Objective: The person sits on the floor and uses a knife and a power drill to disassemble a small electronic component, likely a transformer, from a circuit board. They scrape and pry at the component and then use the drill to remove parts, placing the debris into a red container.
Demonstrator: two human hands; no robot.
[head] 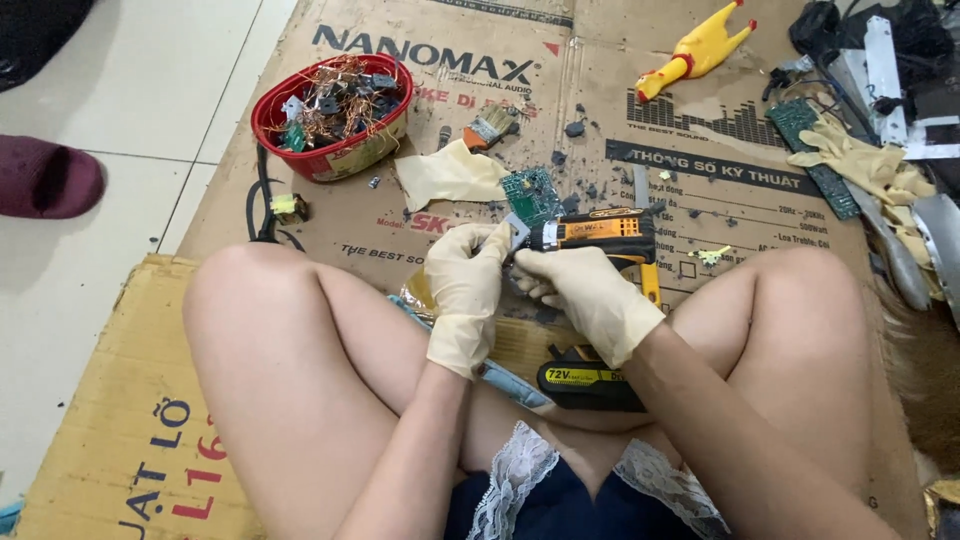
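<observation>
Both my hands wear cream rubber gloves. My right hand (pixel 590 295) grips a black and orange cordless drill (pixel 607 232) that lies across my lap, its battery base (pixel 588 385) near my legs. My left hand (pixel 465 285) pinches the drill's chuck end, where a small grey metal piece (pixel 517 229) sits at the tip. A green circuit board (pixel 530 193) lies on the cardboard just beyond the drill tip.
A red bowl (pixel 268 112) of copper wire and parts stands at the upper left. A loose glove (pixel 450 175), a small brush (pixel 490 126), a yellow rubber chicken (pixel 700 50), another circuit board (pixel 815 155), more gloves (pixel 870 165) and metal strips lie on the flattened cardboard (pixel 700 150). A maroon slipper (pixel 45 178) is on the tiles.
</observation>
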